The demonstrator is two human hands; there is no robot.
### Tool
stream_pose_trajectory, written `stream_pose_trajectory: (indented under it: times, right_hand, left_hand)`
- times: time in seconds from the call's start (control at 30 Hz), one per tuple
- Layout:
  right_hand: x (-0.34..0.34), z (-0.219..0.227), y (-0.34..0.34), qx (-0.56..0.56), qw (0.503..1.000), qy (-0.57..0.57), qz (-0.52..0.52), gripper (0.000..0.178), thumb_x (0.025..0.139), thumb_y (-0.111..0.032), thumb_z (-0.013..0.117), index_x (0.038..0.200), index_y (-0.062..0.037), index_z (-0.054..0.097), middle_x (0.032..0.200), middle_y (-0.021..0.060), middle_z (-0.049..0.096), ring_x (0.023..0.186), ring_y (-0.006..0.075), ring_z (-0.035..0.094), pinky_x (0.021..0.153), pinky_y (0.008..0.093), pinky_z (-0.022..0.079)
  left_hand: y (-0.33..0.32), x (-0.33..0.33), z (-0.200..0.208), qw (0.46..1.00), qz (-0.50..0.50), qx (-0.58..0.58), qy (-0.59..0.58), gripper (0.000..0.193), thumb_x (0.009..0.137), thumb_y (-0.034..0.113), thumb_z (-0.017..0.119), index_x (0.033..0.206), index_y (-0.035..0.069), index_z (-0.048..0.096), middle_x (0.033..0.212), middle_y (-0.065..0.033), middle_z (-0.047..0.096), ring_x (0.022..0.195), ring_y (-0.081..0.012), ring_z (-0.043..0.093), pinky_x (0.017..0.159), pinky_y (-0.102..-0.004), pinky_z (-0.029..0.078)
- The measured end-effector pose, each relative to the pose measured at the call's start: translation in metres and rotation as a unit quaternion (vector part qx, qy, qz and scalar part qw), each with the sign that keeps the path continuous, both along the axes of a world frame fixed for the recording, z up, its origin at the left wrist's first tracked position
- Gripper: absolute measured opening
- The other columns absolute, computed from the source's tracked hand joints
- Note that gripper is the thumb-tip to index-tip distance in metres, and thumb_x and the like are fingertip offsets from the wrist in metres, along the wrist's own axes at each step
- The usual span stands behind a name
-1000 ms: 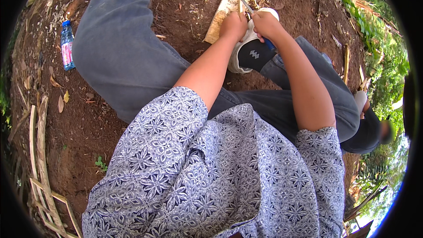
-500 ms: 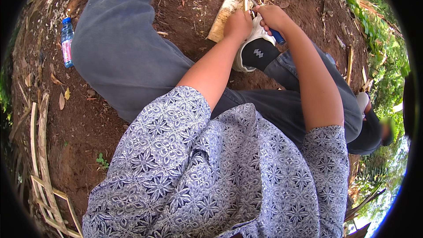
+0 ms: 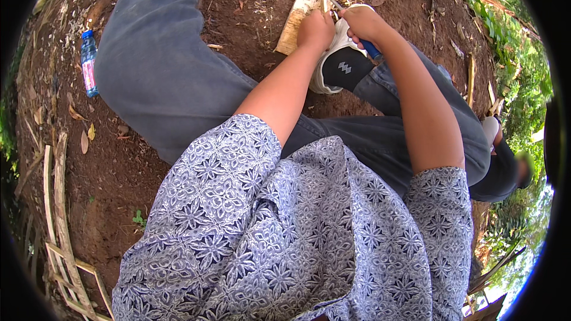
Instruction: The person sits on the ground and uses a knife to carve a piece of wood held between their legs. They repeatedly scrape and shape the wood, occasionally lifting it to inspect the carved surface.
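Note:
My left hand (image 3: pixel 317 28) is closed around a narrow, pale stick (image 3: pixel 324 1) that points away from me over a flat wooden board (image 3: pixel 293 31). In my right hand (image 3: pixel 363 24) is a knife with a blue handle (image 3: pixel 372 50). Its thin grey blade (image 3: pixel 333 1) slants to the far left, with its tip at or close to the stick; whether they touch I cannot tell. The board lies on the soil just beyond my white shoe (image 3: pixel 322 77) and black sock (image 3: pixel 347 68). My fingers hide the stick's near end.
A plastic bottle with a blue cap (image 3: pixel 89 62) stands left of my bent knee. Long wooden strips (image 3: pixel 59 196) lie at the lower left. Wood shavings and dry leaves (image 3: pixel 87 137) are strewn over the brown soil. Another person (image 3: pixel 502 169) sits at the far right, near green plants.
Both hands, the knife and the stick sit slightly further left in view, as do the board and shoe. The blade still slants toward the stick, and both grips look the same.

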State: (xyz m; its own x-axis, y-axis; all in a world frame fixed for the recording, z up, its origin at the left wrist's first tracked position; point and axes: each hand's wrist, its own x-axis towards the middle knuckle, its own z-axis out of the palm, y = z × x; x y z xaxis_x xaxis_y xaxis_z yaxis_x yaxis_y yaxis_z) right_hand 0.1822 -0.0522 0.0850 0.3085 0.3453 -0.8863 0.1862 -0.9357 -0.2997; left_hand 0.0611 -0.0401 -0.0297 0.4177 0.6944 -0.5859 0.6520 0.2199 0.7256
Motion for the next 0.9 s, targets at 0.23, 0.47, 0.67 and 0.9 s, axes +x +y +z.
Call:
stream_pose_trajectory:
  times: [0.23,0.47,0.67,0.9]
  right_hand:
    - [-0.016,-0.008,-0.006,0.06,0.997,-0.038,-0.018,0.04,0.105,-0.024,0.04,0.104,0.0076,0.064,0.059,0.0089,0.058,0.041,0.0208,0.055,0.044,0.0362,0.049]
    - [-0.018,-0.029,0.0,0.07,0.995,-0.06,-0.04,0.041,0.103,-0.027,0.042,0.097,0.006,0.065,0.063,0.0113,0.062,0.046,0.0209,0.058,0.048,0.0379,0.051]
    - [-0.018,-0.041,0.003,0.051,0.986,-0.051,-0.151,0.033,0.103,-0.031,0.046,0.1,-0.0033,0.064,0.063,0.0023,0.053,0.047,0.0119,0.049,0.042,0.0306,0.044]
    - [-0.027,0.016,-0.009,0.012,0.997,-0.001,-0.081,0.04,0.105,-0.032,0.045,0.133,-0.0081,0.061,0.066,-0.001,0.051,0.05,0.0079,0.049,0.044,0.0262,0.044]
  left_hand:
    - [0.008,-0.002,0.02,0.998,0.007,-0.07,-0.008,0.045,0.101,0.033,0.046,0.106,-0.009,0.062,0.088,-0.0253,0.071,0.065,-0.0351,0.072,0.061,-0.0434,0.061]
    - [0.012,-0.001,0.023,0.993,0.036,-0.109,-0.001,0.041,0.102,0.035,0.049,0.099,-0.003,0.064,0.086,-0.0239,0.071,0.068,-0.0368,0.072,0.068,-0.0464,0.058]
    - [0.003,-0.009,0.025,0.992,-0.001,-0.128,-0.025,0.035,0.102,0.032,0.052,0.099,-0.002,0.061,0.074,-0.0167,0.07,0.056,-0.0269,0.07,0.059,-0.0398,0.057]
    - [0.011,-0.008,0.016,0.99,0.018,-0.133,-0.047,0.036,0.101,0.03,0.051,0.102,-0.005,0.061,0.071,-0.0154,0.069,0.053,-0.025,0.069,0.055,-0.0383,0.057]
